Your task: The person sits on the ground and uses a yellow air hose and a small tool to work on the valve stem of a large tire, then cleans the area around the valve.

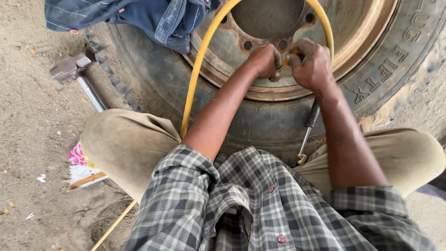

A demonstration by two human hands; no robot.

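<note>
At the rusty steel rim (pixel 367 32) of a big black truck tyre (pixel 260 121) lying flat: both hands pinch a small orange fitting (pixel 289 56), left hand (pixel 264 60) & right hand (pixel 312 65) closed tight, prob. steadying it. Yellow rubber hose (pixel 195 79) loops alongside; sledgehammer (pixel 74 69) lies on dirt ground (pixel 28 139).

Both hands pinch small yellow fitting (pixel 289 55) — rusty wheel rim (pixel 367 32).

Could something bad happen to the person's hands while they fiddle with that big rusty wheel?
Maybe. Both hands, the left hand and the right hand, press close together against the rusty rim, so a slip might scrape the knuckles. The yellow hose loops over the wheel and runs between the knees, so it could snag a leg and tug at whatever the hands pinch. The hammer lies in the dirt close to the left knee, easy to bump or trip on.
</note>
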